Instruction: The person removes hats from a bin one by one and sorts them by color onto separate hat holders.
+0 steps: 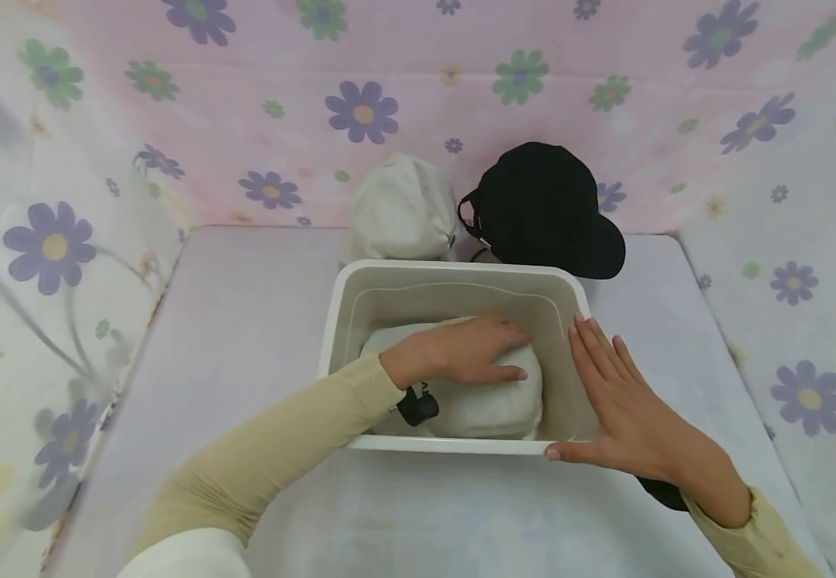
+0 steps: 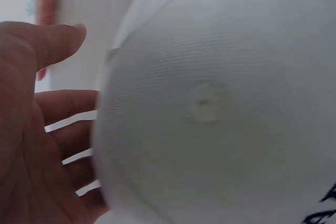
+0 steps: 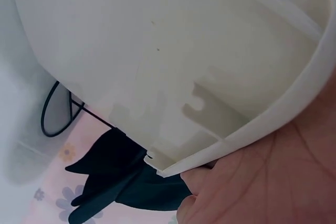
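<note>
A white cap (image 1: pixel 493 405) lies in a white plastic bin (image 1: pixel 454 445). My left hand (image 1: pixel 472 349) reaches into the bin over the cap, fingers loosely bent toward its right side. In the left wrist view the cap's crown (image 2: pixel 173 145) shows its round top button and some dark lettering. The left fingers (image 2: pixel 68 106) pass behind the crown's edge there, with the thumb held apart. At the bin's front right corner, my right hand (image 1: pixel 631 413) rests with straight fingers along the outer side and the thumb at the front rim. The right wrist view shows the palm against the rim (image 3: pixel 252 129).
Behind the bin stand another white cap (image 1: pixel 403 209) and a black cap (image 1: pixel 541 209). A black wire loop (image 3: pixel 50 111) shows near the black cap in the right wrist view. Flower-printed cloth (image 1: pixel 425 104) hangs around the pale table (image 1: pixel 259 305).
</note>
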{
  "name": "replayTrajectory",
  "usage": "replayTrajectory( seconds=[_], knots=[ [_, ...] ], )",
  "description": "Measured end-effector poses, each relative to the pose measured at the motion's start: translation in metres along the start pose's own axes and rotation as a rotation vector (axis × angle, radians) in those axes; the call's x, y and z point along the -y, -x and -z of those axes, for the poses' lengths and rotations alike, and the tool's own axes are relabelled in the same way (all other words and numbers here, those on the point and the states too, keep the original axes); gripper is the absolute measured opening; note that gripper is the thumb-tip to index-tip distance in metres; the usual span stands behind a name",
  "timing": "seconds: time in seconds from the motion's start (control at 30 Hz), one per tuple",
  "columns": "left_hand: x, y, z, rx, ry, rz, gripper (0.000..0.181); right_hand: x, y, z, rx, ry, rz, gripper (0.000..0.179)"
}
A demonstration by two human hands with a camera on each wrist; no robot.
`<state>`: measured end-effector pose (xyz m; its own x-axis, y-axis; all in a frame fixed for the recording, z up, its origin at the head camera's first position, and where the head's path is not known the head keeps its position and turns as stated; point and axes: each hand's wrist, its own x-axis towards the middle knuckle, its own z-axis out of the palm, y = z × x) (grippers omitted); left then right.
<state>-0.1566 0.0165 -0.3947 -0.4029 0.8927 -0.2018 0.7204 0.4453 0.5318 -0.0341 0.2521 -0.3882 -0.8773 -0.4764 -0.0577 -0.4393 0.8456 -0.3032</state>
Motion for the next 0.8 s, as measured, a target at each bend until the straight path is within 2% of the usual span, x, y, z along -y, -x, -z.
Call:
replayTrajectory(
  seconds=[0.1,0.27,0.43,0.67,0.8],
  knots=[
    [0.003,-0.003,-0.005,0.024,0.016,-0.003,0.056,0.0,0.0,0.0,0.007,-0.01,-0.009,0.137],
    [0.006,-0.005,-0.007,0.04,-0.018,-0.003,0.059,0.0,-0.001,0.0,0.0,-0.019,-0.008,0.136],
    [0.01,-0.008,-0.006,0.068,-0.058,0.02,0.066,0.0,-0.002,0.001,0.006,-0.036,-0.021,0.137],
    [0.011,-0.01,-0.007,0.152,-0.134,0.064,0.082,-0.001,-0.002,0.0,0.001,-0.055,-0.027,0.137],
    [0.009,-0.008,-0.009,0.158,-0.158,0.08,0.078,0.0,-0.002,-0.002,0.003,-0.074,-0.034,0.137]
  ],
)
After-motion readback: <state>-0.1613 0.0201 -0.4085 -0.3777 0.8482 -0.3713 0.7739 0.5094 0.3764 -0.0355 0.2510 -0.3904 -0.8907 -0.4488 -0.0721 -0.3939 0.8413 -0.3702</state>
